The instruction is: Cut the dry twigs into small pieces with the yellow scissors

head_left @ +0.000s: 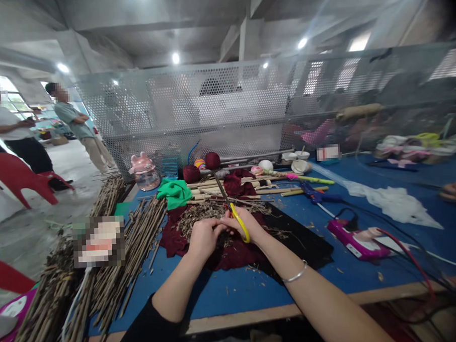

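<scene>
In the head view, my right hand curls round yellow-handled scissors; my left hand meets it, fingers bent, any hold unclear. I seem to be working the dried plant heap on dark red cloth; the next move calls for fingers clear of the blades.

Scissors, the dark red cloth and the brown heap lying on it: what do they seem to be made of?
Scissors: handle probably plastic, being smooth and bright yellow; blades likely metal, being thin, straight and dark grey.
Dark red cloth: soft, matte fabric, judging by its rumpled edges; I can't tell the fibre.
Brown heap: apparently dried plant scraps, dull, curled and loose.
</scene>
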Available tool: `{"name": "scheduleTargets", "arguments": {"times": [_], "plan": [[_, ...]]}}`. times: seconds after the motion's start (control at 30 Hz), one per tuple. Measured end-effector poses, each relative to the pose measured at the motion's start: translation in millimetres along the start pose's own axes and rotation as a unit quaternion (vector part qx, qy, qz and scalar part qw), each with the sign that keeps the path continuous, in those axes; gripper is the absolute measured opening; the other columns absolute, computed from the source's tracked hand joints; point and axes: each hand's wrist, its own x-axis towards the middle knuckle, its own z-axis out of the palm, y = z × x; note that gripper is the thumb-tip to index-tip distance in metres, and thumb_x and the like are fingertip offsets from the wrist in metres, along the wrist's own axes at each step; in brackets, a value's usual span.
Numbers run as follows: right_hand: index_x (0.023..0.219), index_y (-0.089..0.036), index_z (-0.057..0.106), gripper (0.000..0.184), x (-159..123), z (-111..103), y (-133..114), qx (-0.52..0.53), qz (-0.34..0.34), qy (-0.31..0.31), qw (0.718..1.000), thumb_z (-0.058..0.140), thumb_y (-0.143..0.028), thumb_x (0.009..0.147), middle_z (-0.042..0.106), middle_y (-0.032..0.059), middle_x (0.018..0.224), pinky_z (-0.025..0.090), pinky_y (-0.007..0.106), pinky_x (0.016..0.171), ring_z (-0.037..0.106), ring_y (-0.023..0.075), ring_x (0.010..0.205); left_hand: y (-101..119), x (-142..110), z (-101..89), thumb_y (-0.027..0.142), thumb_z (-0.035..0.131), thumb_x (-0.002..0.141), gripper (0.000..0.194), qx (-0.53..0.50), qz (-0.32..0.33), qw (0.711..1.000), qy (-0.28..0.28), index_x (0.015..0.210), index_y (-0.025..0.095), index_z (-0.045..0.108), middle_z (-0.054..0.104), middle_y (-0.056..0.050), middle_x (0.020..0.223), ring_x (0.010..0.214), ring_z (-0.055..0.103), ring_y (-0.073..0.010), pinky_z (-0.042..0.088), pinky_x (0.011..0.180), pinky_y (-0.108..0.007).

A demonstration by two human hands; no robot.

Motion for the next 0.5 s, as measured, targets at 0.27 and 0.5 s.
{"name": "scheduleTargets", "arguments": {"times": [0.27, 0.5], "plan": [[0.068, -0.02, 0.04, 0.039, 3.1, -7.6, 3.8, 0.075, -0.034, 0.02, 0.996, 0.069, -0.042, 0.055, 0.05, -0.0072, 0.051, 0.041, 0.021, 0.044, 0.049, 0.0083, 0.043, -3.4, 0.7, -2.5, 0.028, 0.052, 0.079, 0.02, 0.066, 0.031, 0.997, -0.001, 0.089, 0.024, 0.069, 0.07, -0.004, 0.082, 0.072, 0.062, -0.0153, 0.043, 0.068, -0.023], [0.069, -0.019, 0.041, 0.039, 3.9, -6.9, 2.9, 0.109, -0.005, 0.051, 0.993, 0.071, -0.039, 0.052, 0.047, -0.0077, 0.05, 0.039, 0.02, 0.041, 0.047, 0.0086, 0.043, 0.8, -0.1, -6.3, 0.027, 0.045, 0.082, 0.024, 0.17, 0.071, 0.983, -0.025, 0.09, 0.022, 0.067, 0.068, -0.006, 0.08, 0.072, 0.059, -0.0154, 0.041, 0.066, -0.023]]}}
